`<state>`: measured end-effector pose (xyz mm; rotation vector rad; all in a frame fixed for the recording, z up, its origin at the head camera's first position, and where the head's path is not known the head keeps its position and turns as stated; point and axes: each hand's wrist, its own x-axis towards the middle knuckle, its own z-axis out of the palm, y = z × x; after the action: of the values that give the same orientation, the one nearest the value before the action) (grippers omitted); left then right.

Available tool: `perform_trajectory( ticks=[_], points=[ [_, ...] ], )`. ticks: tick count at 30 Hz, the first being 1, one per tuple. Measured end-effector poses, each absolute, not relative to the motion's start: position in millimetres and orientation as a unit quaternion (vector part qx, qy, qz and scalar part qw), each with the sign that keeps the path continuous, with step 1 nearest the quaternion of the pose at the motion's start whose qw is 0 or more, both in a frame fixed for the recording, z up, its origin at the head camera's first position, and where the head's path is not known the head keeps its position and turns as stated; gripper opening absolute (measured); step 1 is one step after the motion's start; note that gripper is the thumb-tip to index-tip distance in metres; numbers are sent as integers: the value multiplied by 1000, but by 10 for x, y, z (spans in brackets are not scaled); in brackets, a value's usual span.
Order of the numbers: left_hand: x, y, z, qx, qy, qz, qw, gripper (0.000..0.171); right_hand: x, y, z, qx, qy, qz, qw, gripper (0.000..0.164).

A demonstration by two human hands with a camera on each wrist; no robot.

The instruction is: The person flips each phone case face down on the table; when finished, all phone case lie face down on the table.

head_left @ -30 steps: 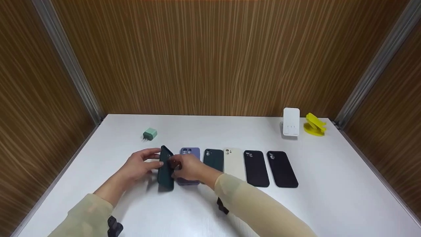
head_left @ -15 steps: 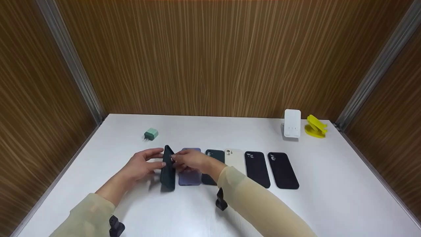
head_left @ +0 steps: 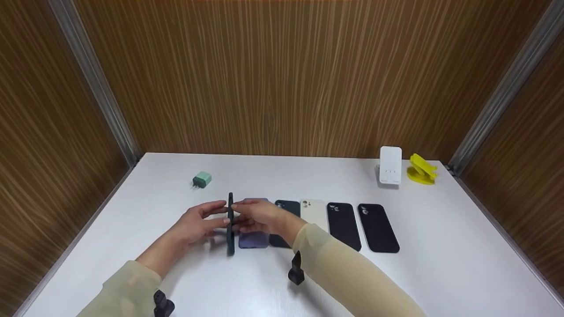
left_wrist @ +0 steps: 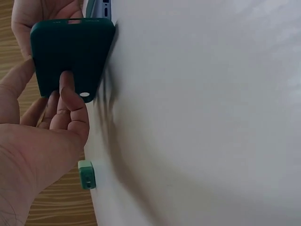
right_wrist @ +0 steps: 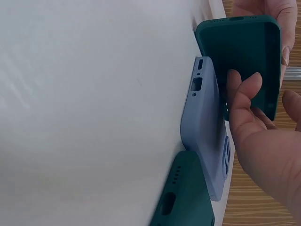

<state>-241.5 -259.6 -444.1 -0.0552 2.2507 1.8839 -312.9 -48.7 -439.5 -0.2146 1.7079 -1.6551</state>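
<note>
A dark green phone case (head_left: 230, 237) stands on its long edge, seen edge-on in the head view, between my two hands. My left hand (head_left: 194, 225) holds it from the left, with fingers on the outer back, where a small camera hole shows in the left wrist view. On the other side is my right hand (head_left: 264, 215), its bent fingers (right_wrist: 244, 94) against the hollow inside and its thumb near the upper edge. Right beside the held case lies a lilac phone case (right_wrist: 202, 113), partly covered by my right hand in the head view.
Right of the lilac case lie another dark green case (head_left: 286, 206), a cream case (head_left: 313, 213) and two black cases, one (head_left: 344, 224) beside the other (head_left: 378, 226). Behind stand a green charger plug (head_left: 202, 179), a white stand-like object (head_left: 390, 165) and a yellow phone stand (head_left: 421, 169).
The held green case has shifted slightly right and turned from tilted to upright, now edge-on to the head view. Both hands still hold it; the left hand has followed it rightward.
</note>
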Motion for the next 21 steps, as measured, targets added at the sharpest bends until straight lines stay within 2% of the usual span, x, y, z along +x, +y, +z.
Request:
perform_trajectory(
  ticks=[8, 15, 21],
  points=[
    [-2409, -2552, -4491, -34, 757, 643, 117, 71, -3110, -460, -4401, -95, 658, -654, 363, 45],
    [-2396, -2518, -4537, -38, 772, 624, 118, 69, -3104, -436, -4429, -94, 656, -662, 350, 33],
    [-2410, -2511, -4554, -33, 775, 620, 120, 68, -3097, -425, -4434, -96, 662, -662, 337, 34]
  ],
)
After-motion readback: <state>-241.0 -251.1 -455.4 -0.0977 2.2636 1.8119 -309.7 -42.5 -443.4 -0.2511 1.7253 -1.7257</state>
